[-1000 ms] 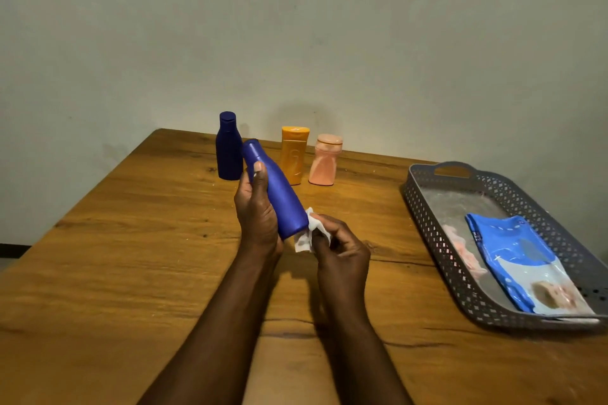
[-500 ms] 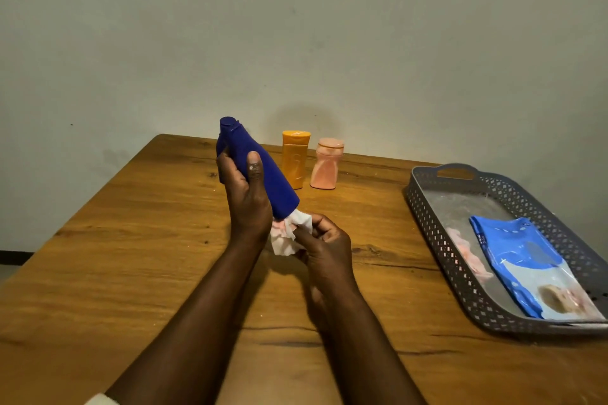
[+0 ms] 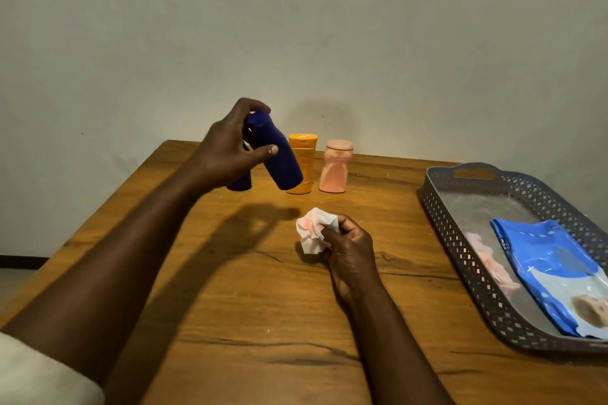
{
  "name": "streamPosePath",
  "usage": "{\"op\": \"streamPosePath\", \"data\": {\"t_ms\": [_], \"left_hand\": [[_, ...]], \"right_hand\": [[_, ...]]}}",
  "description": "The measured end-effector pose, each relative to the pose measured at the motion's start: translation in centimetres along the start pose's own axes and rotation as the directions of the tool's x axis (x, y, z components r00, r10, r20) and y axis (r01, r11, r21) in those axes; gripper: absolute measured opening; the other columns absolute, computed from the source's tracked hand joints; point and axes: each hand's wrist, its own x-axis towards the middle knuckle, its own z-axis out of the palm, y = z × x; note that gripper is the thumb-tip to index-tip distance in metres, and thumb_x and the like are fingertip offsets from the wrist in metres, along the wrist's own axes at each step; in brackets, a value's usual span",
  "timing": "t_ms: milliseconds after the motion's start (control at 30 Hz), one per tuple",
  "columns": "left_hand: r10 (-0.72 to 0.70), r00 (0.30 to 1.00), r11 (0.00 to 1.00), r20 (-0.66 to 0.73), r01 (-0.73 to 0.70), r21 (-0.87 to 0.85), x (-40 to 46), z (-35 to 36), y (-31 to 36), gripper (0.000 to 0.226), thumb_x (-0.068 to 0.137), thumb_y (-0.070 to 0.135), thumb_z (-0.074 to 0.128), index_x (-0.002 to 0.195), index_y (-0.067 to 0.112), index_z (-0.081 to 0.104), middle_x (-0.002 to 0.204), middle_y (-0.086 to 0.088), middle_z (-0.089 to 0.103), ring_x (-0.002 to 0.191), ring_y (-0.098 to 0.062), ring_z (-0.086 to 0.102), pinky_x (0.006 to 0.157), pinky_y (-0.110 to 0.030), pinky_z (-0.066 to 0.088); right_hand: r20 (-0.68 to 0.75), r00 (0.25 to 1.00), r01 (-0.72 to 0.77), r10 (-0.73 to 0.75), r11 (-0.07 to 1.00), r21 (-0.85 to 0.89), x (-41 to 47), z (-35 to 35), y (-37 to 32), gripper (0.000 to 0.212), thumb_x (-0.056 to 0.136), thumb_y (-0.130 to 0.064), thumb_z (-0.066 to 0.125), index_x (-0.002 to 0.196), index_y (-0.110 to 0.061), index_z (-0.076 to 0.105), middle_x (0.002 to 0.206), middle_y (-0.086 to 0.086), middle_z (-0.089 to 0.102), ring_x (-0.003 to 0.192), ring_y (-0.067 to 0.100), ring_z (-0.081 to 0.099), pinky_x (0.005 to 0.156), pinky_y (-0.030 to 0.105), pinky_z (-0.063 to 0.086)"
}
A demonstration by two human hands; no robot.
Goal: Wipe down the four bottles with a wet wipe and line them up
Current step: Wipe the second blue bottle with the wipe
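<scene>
My left hand point(image 3: 230, 151) grips a blue bottle point(image 3: 279, 158) by its upper part and holds it tilted in the air near the far side of the table. It hangs in front of an orange bottle point(image 3: 304, 168). A second dark blue bottle point(image 3: 239, 182) stands mostly hidden behind my left hand. A pink bottle point(image 3: 336, 168) stands upright to the right of the orange one. My right hand point(image 3: 348, 250) rests low over the table's middle, closed on a crumpled white wet wipe point(image 3: 314, 229) with a pinkish stain.
A grey perforated tray point(image 3: 460, 250) sits at the right on the wooden table point(image 3: 230, 306). It holds a blue wipes pack point(image 3: 552, 273) and a used pinkish wipe point(image 3: 490, 265). A plain wall stands just behind the table's far edge.
The two hands have parted. My left hand carried the blue bottle up and away toward the row of bottles, while my right hand stayed low with the wipe, now off the bottle.
</scene>
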Motion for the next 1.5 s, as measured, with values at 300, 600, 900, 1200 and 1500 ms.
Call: {"op": "streamPosePath", "data": {"t_ms": [300,600,900,1200,1500], "left_hand": [[-0.005,0.977,0.933,0.211,-0.071,0.353,4.8,-1.4,-2.5,0.051,0.075,0.003,0.077,0.121,0.011,0.054,0.115,-0.011,0.059,0.1,-0.025,0.058,0.077,-0.032,0.048],[-0.124,0.967,0.856,0.223,-0.009,0.516,7.1,1.7,-3.6,0.055,0.072,-0.001,0.077,0.122,0.007,0.056,0.118,-0.014,0.057,0.11,-0.03,0.054,0.081,-0.034,0.046],[-0.227,0.959,0.828,0.169,0.098,0.553,7.7,4.2,-3.6,0.05,0.076,-0.003,0.074,0.121,0.004,0.056,0.119,-0.017,0.058,0.111,-0.031,0.055,0.08,-0.032,0.042],[-0.299,0.937,0.794,0.181,0.139,0.592,8.1,4.6,-3.8,0.05,0.077,-0.005,0.072,0.123,0.003,0.055,0.122,-0.019,0.057,0.114,-0.032,0.054,0.083,-0.033,0.044],[-0.304,0.928,0.804,0.215,0.129,0.58,8.8,4.6,-3.4,0.05,0.078,-0.004,0.072,0.123,0.004,0.055,0.123,-0.018,0.058,0.114,-0.032,0.055,0.078,-0.031,0.04]], "right_hand": [[0.0,1.0,0.031,-0.031,0.999,-0.02,0.5,-0.6,0.1,0.018,0.084,0.0,0.065,0.099,-0.009,0.07,0.096,0.012,0.074,0.089,0.027,0.068,0.084,0.051,0.053],[0.017,0.999,0.029,-0.028,0.999,-0.041,0.8,-0.6,0.3,0.017,0.084,-0.002,0.067,0.096,-0.013,0.071,0.095,0.011,0.074,0.087,0.026,0.069,0.078,0.044,0.055],[0.023,0.999,0.033,-0.032,0.999,-0.038,0.8,-0.7,0.3,0.018,0.084,-0.002,0.066,0.1,-0.009,0.07,0.096,0.012,0.074,0.086,0.024,0.069,0.073,0.039,0.056],[0.041,0.998,0.041,-0.039,0.998,-0.046,0.7,-0.6,0.2,0.017,0.083,-0.006,0.069,0.099,-0.01,0.07,0.095,0.012,0.074,0.085,0.023,0.068,0.072,0.04,0.054],[0.024,0.999,0.032,-0.031,0.999,-0.041,0.7,-0.6,0.2,0.018,0.084,-0.002,0.067,0.099,-0.011,0.071,0.097,0.013,0.074,0.091,0.029,0.068,0.082,0.049,0.053]]}}
